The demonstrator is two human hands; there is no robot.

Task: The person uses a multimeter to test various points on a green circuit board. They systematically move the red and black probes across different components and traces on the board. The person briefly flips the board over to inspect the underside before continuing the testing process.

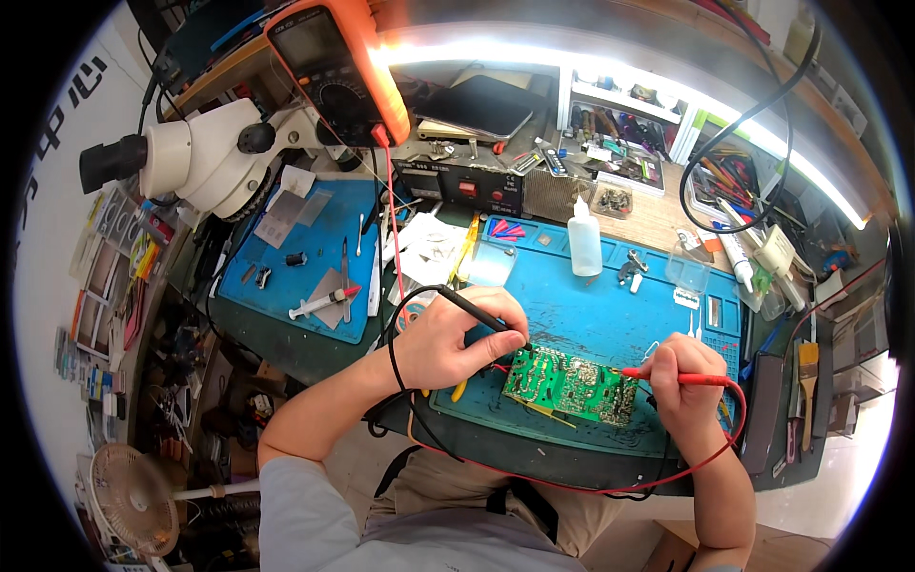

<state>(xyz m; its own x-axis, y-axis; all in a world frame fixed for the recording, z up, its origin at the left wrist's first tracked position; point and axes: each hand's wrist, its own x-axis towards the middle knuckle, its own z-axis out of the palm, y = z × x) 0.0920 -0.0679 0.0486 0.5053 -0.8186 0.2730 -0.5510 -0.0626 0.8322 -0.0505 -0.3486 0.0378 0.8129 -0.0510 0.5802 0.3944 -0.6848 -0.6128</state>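
At the lower centre of the frame, a green circuit board (572, 386) is lying, solder side up, on the blue mat (658, 310). The hands are working apart, one on either side of it: the left hand (446, 341) is pinching a black probe (474, 311) between thumb and fingers, its tip pointing down at the board's upper left corner, while the right hand (684, 383) is gripping a red probe (702, 379), its tip reaching the upper right edge. Whether either tip is actually pressing on a solder joint, I cannot tell. An orange multimeter (335, 81) is standing at the upper left of centre, a red lead (393, 214) running down from it; its display is not readable here. The step in hand appears to be probing two points on the board. The next move seems to be calling for steady tips on the chosen joints, without slipping across neighbouring ones, and a glance up at the display.
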